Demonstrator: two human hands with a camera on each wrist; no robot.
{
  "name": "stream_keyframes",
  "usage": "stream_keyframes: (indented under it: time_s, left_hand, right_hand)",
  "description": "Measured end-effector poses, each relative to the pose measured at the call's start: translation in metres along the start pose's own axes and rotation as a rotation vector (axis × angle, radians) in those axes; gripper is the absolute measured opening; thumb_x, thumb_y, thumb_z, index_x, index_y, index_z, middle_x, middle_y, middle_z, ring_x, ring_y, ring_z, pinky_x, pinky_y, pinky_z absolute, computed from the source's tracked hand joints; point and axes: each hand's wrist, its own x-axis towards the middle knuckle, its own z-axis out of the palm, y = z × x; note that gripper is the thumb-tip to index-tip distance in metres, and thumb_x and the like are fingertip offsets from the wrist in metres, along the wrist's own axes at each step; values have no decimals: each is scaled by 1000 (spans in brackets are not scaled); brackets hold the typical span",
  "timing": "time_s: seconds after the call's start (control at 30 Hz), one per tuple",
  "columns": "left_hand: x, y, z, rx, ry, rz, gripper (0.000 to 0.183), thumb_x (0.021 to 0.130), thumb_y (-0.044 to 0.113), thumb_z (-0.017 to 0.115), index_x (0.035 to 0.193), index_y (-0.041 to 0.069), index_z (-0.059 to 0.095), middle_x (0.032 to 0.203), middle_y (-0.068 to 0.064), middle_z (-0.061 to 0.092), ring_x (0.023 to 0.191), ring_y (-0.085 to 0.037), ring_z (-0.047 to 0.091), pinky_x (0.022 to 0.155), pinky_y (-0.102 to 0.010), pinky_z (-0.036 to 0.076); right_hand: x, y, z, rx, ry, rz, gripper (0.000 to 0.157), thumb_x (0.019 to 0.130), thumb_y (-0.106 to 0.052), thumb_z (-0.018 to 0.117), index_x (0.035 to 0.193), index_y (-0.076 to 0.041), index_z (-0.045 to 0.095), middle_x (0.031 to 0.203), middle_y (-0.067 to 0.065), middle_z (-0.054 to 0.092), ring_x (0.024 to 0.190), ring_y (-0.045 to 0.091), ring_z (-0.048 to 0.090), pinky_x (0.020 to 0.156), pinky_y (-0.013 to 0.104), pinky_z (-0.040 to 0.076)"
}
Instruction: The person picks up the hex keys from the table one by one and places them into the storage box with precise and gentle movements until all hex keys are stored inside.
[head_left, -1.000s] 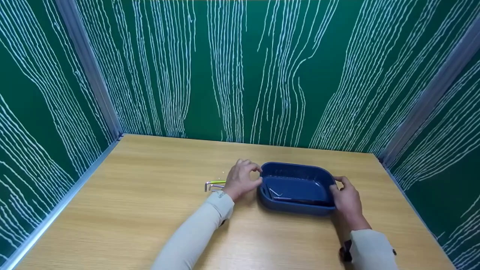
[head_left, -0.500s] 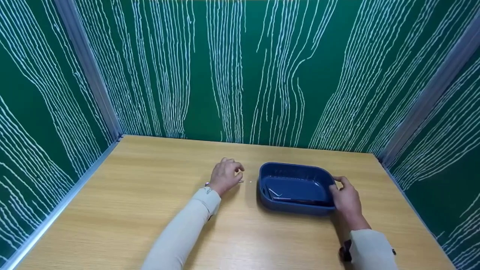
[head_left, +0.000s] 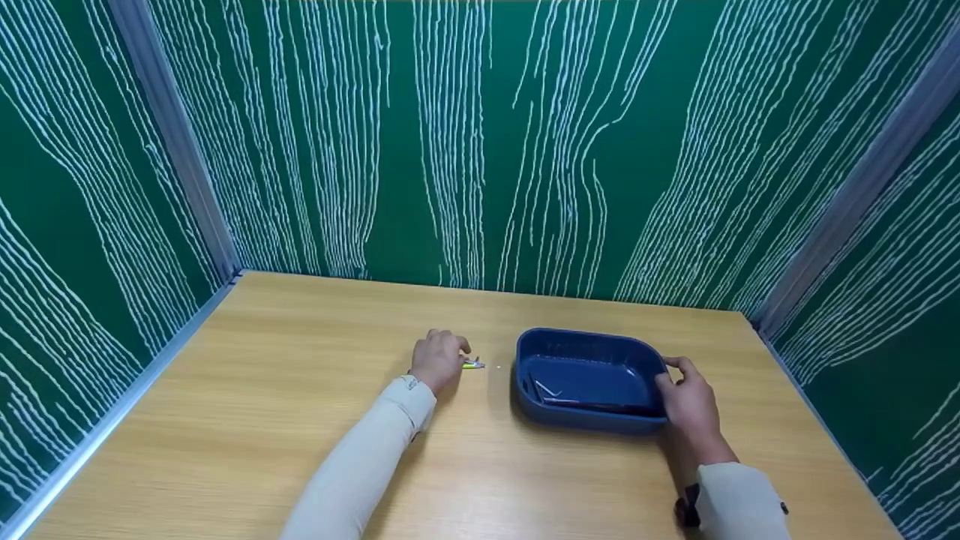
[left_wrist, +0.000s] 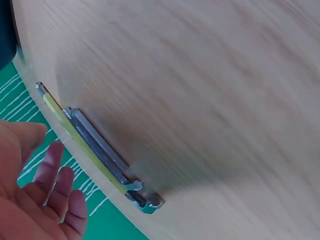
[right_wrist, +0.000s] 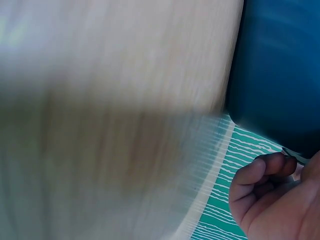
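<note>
"What's your count from over there?"
"On my feed, one blue tray (head_left: 592, 424); left of it, three hex keys (left_wrist: 98, 147): one yellow-green, two bare metal."
"And inside it?"
"I make out at least one bent metal piece (head_left: 551, 392)."
"Hands?"
"Two: left hand (head_left: 439, 361) left of it, right hand (head_left: 691, 405) at its right end."

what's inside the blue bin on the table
Inside the blue bin lie a thin bent silvery piece and something long and dark along the near side. The near wall hides the strip of floor behind it.
</note>
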Motion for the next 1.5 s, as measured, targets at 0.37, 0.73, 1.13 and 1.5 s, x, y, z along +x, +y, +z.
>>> stream_keyframes:
  time_s: [0.37, 0.73, 1.13, 1.5]
  left_hand:
    - [-5, -5, 9, -51, -29, -49, 20, 86, 16, 50, 92, 21, 68, 88, 2, 59, 83, -17, 47, 76, -36, 40]
    - [-5, -8, 8, 13, -12, -80, 18, 84, 13, 53, 91, 19, 68, 86, 3, 60, 82, -16, 49, 75, -34, 40]
    - [-3, -11, 10, 183, 75, -88, 12, 77, 12, 62, 69, 18, 67, 71, 3, 63, 72, -17, 57, 65, -36, 48]
    - [-1, -16, 7, 81, 58, -149, 5, 75, 25, 67, 76, 21, 67, 74, 3, 55, 74, -16, 49, 67, -34, 43]
  right_hand:
    - [-2, -1, 0, 8, -7, -2, 42, 92, -34, 34, 131, -19, 36, 104, 15, 50, 88, 26, 44, 68, 33, 37]
    - [1, 0, 1, 4, -2, -12, 42, 92, -35, 34, 130, -18, 37, 112, 16, 49, 91, 27, 45, 69, 34, 38]
    - [2, 1, 0, -7, 13, -16, 40, 91, -34, 37, 128, -20, 39, 85, 11, 50, 79, 23, 45, 58, 29, 32]
    - [1, 1, -3, 23, -32, 17, 42, 92, -36, 35, 131, -20, 35, 103, 15, 49, 90, 26, 44, 68, 33, 37]
